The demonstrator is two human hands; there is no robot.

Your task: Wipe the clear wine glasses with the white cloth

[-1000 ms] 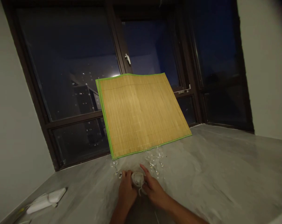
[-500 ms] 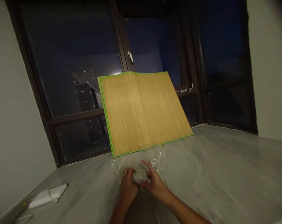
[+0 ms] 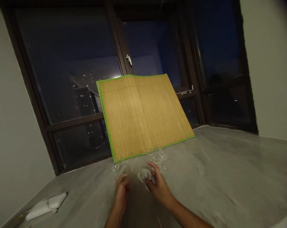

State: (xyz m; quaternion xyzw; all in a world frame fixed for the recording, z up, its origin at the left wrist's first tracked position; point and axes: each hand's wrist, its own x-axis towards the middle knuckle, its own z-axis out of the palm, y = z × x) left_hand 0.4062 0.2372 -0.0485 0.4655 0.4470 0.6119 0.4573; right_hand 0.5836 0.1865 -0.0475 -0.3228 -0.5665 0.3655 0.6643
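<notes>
My left hand (image 3: 121,191) is closed around the lower part of a clear drinking glass (image 3: 124,168), whose round rim points up and away from me. A crumpled pale grey cloth (image 3: 144,174) is bunched in my right hand (image 3: 160,188), pinched between thumb and fingers, with the index finger stretched out over it. The two hands are apart, so glass and cloth do not touch. Just beyond the right hand stand several clear glasses (image 3: 161,155), hard to make out against the stone. Another clear glass (image 3: 115,166) is just beyond the left hand.
A folded bamboo mat (image 3: 145,114) with green edging leans on the dark-framed window (image 3: 72,63) behind the glasses. On the left of the grey stone surface (image 3: 219,171) lies a white object with a cord around it (image 3: 46,206). Walls flank both sides.
My hands have separated: the left has drawn the glass away to the left, out of the cloth. The cloth stays in my right hand. The view has shifted slightly.
</notes>
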